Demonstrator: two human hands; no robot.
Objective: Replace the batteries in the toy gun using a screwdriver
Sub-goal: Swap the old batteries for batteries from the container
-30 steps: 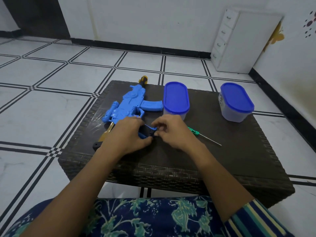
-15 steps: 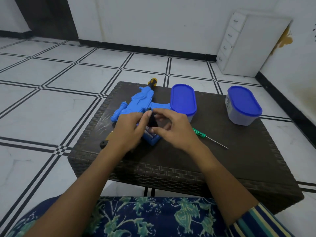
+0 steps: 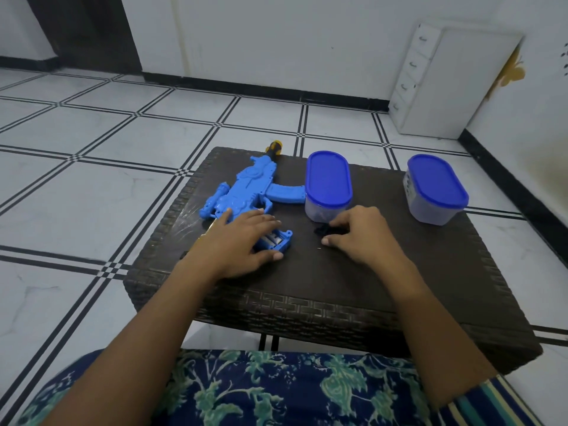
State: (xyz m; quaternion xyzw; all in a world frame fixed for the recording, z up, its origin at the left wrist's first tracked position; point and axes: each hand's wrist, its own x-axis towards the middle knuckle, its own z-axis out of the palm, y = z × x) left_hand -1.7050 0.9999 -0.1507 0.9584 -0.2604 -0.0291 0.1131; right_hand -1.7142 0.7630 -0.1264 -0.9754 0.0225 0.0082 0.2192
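Note:
The blue toy gun (image 3: pixel 246 192) lies on the left part of the dark woven table (image 3: pixel 338 290), muzzle pointing away. Its grip's battery compartment (image 3: pixel 273 240) is uncovered and silver batteries show inside. My left hand (image 3: pixel 242 241) rests on the grip, fingers laid across it and thumb at its near side. My right hand (image 3: pixel 362 235) is to the right on the table, its curled fingers and thumb around a small black battery cover (image 3: pixel 324 230). The screwdriver is hidden.
Two clear containers with blue lids stand on the table, one (image 3: pixel 328 182) just beyond my right hand, the other (image 3: pixel 436 189) at the far right. A tiny pale speck (image 3: pixel 319 248) lies near my right thumb. A white drawer unit (image 3: pixel 445 81) stands in the corner.
My right hand has carried the black cover off the gun's grip and moved it right, down to the table. The compartment now shows batteries. My left hand stays on the grip.

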